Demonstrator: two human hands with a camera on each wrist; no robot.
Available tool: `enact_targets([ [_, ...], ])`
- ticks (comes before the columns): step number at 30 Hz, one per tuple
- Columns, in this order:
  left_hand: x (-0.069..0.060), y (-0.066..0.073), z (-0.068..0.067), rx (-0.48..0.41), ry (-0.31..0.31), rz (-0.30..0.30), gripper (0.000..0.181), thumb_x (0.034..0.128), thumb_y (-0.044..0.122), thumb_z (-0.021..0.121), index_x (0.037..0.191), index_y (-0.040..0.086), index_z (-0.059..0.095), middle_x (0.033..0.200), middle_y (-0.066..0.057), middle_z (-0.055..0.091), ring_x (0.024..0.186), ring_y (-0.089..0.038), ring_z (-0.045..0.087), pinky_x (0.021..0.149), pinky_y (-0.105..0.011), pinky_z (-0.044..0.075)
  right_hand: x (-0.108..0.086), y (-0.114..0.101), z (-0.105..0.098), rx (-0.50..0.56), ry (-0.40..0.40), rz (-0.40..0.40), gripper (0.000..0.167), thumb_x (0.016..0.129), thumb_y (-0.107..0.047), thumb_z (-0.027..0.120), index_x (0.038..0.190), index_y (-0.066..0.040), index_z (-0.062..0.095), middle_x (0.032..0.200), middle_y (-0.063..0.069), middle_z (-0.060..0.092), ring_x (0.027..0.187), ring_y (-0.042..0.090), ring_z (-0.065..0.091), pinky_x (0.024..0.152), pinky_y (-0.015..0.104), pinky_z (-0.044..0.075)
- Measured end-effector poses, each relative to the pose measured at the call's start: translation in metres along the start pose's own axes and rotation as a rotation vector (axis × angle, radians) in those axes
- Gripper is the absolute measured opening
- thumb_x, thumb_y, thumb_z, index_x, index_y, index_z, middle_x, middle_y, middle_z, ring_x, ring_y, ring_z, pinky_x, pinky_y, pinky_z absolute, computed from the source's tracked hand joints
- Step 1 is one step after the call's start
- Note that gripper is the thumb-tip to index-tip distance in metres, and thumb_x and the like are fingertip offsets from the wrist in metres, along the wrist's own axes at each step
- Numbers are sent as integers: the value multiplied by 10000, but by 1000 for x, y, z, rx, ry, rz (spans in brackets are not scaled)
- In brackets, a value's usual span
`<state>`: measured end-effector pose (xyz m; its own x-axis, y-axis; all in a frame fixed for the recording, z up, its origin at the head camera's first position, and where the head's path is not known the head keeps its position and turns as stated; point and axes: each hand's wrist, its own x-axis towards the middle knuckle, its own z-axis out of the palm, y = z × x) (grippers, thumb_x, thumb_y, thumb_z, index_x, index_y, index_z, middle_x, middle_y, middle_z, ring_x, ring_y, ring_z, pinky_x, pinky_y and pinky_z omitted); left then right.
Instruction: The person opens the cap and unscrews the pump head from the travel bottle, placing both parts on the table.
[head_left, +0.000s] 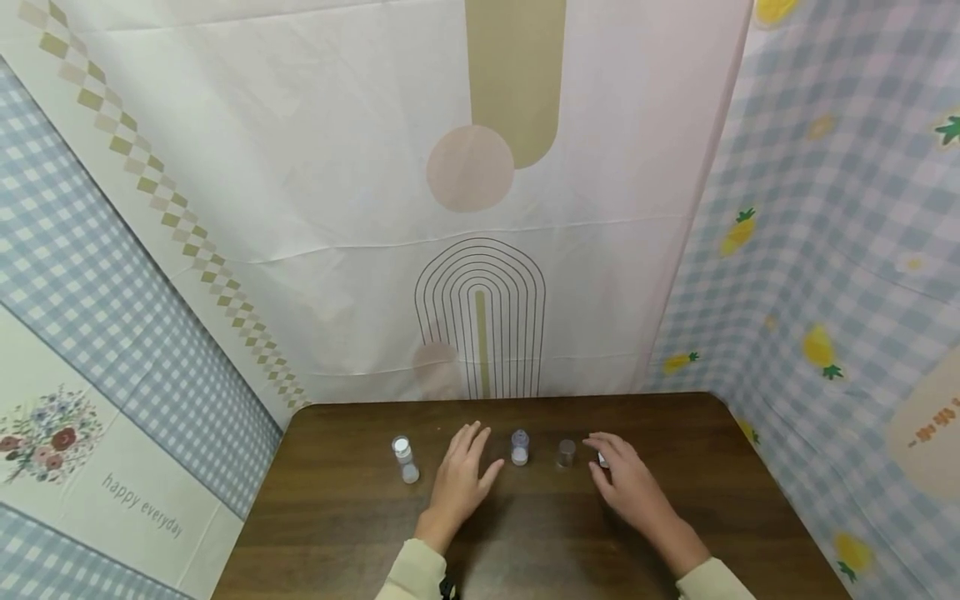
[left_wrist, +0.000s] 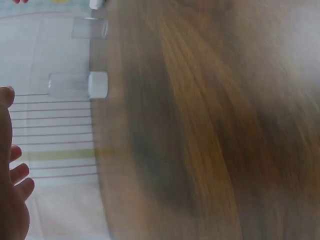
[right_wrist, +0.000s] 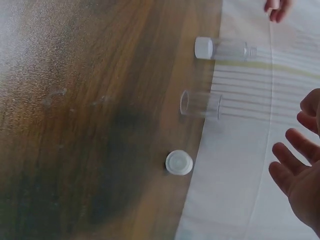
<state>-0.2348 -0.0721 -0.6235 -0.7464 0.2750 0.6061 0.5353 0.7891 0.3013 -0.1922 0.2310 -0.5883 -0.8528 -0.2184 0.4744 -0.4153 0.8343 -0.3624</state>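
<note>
Both hands hover with loosely spread fingers and nothing in them. My left hand (head_left: 459, 479) is between a small clear bottle with white parts (head_left: 405, 460) on its left and a second clear bottle (head_left: 520, 448) on its right. That second bottle stands with its white end (right_wrist: 203, 48) down on the table. To its right is a clear, open-ended plastic cylinder (right_wrist: 201, 104). Beneath the fingertips of my right hand (head_left: 633, 483) lies a round white cap (right_wrist: 179, 162), mostly hidden in the head view. The left wrist view shows the bottle and cylinder again, slightly blurred.
The brown wooden table (head_left: 540, 542) ends at the back against a pale printed cloth (head_left: 337, 317). Blue checked cloths hang at the left (head_left: 150, 333) and right (head_left: 780, 275). The small items stand in a rough row near the far edge.
</note>
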Motion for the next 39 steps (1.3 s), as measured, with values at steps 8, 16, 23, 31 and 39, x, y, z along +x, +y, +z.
enact_targets([
  [8, -12, -17, -32, 41, 146, 74, 589, 837, 280, 850, 1325, 17, 652, 1373, -217, 632, 1279, -420, 593, 1031, -530, 527, 9, -9, 7, -68, 59, -230, 491, 838, -99, 807, 1299, -20, 660, 1369, 208, 625, 1235, 401, 610, 972, 557, 538],
  [16, -30, -46, -55, 74, 256, 84, 506, 964, 350, 691, 1294, -33, 659, 1354, -281, 620, 1273, -491, 569, 1024, -618, 486, 15, -18, 13, -166, 11, -305, 589, 826, -190, 843, 1365, -68, 641, 1468, 191, 571, 1311, 445, 570, 1001, 665, 488],
  [23, -43, -69, -68, 47, 334, -34, 568, 911, 290, 747, 1327, -74, 615, 1371, -321, 580, 1275, -539, 526, 1034, -642, 447, 20, -29, 18, -205, -23, -374, 570, 876, -279, 791, 1394, -100, 635, 1502, 177, 555, 1355, 413, 551, 1029, 636, 487],
  [31, -58, -88, -68, -13, 256, -271, 848, 743, 181, 935, 1420, -94, 505, 1400, -319, 553, 1284, -504, 529, 1045, -597, 448, 23, -42, 25, -183, -116, -449, 650, 884, -336, 789, 1466, -138, 576, 1572, 155, 484, 1398, 419, 507, 1047, 671, 454],
  [39, -57, -93, -62, -213, 110, -519, 832, 809, 177, 888, 1478, -59, 454, 1448, -316, 517, 1348, -500, 500, 1090, -623, 427, 25, -49, 32, -203, -211, -493, 679, 923, -402, 745, 1516, -162, 519, 1586, 165, 466, 1434, 398, 476, 1075, 653, 442],
])
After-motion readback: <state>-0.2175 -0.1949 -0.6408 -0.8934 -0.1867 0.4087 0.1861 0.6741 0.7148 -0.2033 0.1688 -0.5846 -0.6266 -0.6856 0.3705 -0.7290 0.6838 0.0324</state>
